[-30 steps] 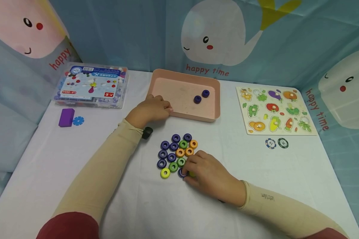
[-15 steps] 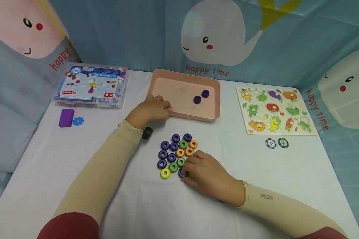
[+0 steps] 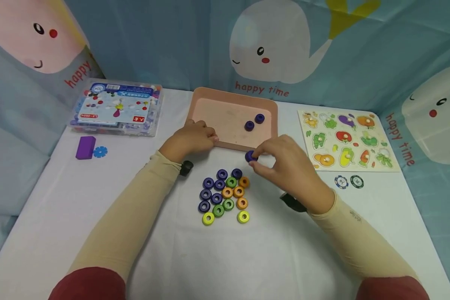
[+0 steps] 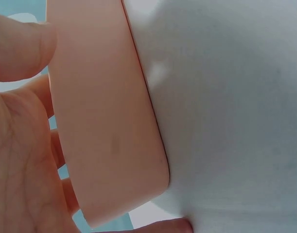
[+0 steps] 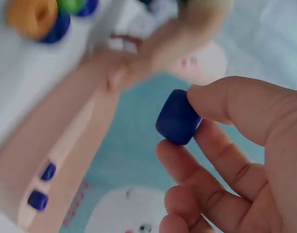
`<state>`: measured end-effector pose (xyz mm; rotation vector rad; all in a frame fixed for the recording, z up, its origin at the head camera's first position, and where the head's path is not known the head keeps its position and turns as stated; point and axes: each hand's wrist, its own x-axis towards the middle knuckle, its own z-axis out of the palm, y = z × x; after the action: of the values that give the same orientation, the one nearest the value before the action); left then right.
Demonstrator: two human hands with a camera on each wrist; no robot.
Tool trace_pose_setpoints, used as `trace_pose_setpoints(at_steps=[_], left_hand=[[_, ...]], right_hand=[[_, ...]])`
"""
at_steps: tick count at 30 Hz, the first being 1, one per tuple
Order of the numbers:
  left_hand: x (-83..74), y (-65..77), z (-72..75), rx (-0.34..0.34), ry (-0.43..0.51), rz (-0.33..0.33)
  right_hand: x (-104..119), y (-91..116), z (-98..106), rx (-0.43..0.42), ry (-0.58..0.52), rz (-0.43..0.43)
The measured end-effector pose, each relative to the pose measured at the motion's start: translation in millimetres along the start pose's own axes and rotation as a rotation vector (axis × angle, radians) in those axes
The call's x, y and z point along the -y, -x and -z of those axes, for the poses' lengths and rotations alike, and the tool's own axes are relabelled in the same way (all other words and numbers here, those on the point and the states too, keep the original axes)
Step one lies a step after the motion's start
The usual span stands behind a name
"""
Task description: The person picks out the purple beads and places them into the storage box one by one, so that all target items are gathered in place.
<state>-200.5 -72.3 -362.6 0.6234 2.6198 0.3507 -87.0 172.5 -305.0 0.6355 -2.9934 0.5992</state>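
In right hand, dark blue bead pinched between thumb and fingertips, held just in front of tray. Tray gripped at near left corner by left hand. Two blue beads contained in tray; mixed-colour beads grouped on table. Bead best pinched lightly by sides; tray best steadied level.

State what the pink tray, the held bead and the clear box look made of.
Pink tray: probably moulded plastic, matte; smooth wall, seamless rounded corner.
Held bead: plastic or painted wood, satin; smooth, evenly blue, no grain visible.
Clear box: likely glossy rigid plastic; its sides are see-through.
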Motion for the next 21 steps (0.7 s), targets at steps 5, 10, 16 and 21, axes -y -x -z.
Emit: trace_pose_setpoints(at_steps=[5,10,16,21], left_hand=[[-0.3,0.3,-0.5,-0.006,0.004,0.015],[0.2,-0.5,-1.1,0.000,0.021,0.036],[-0.4,-1.7,-2.6,0.003,0.039,0.055],[-0.7,-1.4,-1.2,0.003,0.045,0.067]], right_hand=[[-31,-39,-1,0.001,-0.057,-0.140],[-57,-70,-25,0.051,-0.088,-0.220],[-72,-90,-46,0.101,-0.070,-0.253],[-73,-99,-53,0.115,-0.053,-0.236]])
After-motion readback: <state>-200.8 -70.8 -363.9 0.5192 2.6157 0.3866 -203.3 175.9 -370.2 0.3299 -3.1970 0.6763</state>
